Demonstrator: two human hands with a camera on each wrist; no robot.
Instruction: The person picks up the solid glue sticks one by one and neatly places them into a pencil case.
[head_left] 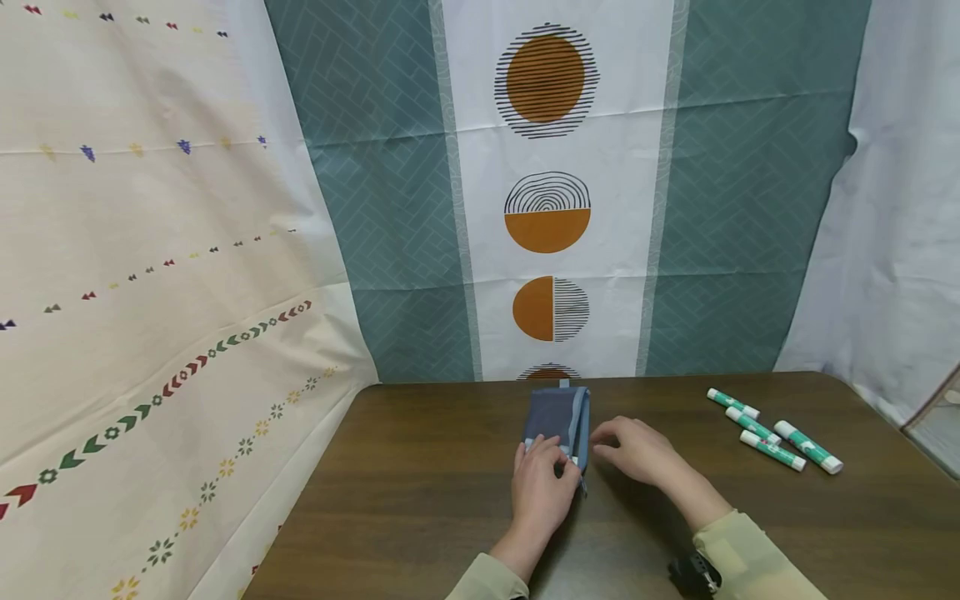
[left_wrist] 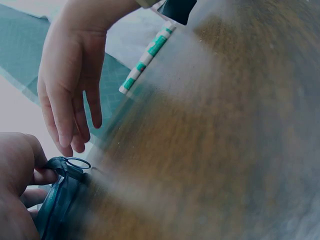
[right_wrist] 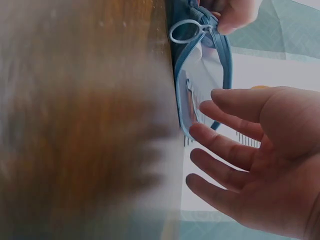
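Observation:
A blue-grey zip pouch (head_left: 551, 412) lies on the table in front of me. My left hand (head_left: 543, 487) holds its near end, thumb and finger pinching the edge by the zip. In the right wrist view the pouch (right_wrist: 227, 60) gapes along its zip, with a ring pull (right_wrist: 185, 31) hanging at the pinched end. Something pale shows inside, too unclear to name. My right hand (head_left: 633, 448) is just right of the pouch, fingers spread and slightly bent, holding nothing. In the left wrist view the left hand (left_wrist: 17, 185) grips the pouch (left_wrist: 62, 200) beside its ring.
Several green-and-white tubes (head_left: 808, 447), like glue sticks, lie on the brown table (head_left: 420, 483) at the right. A patterned curtain (head_left: 397, 208) hangs behind the table's far edge, and a cream cloth (head_left: 187, 250) hangs along the left.

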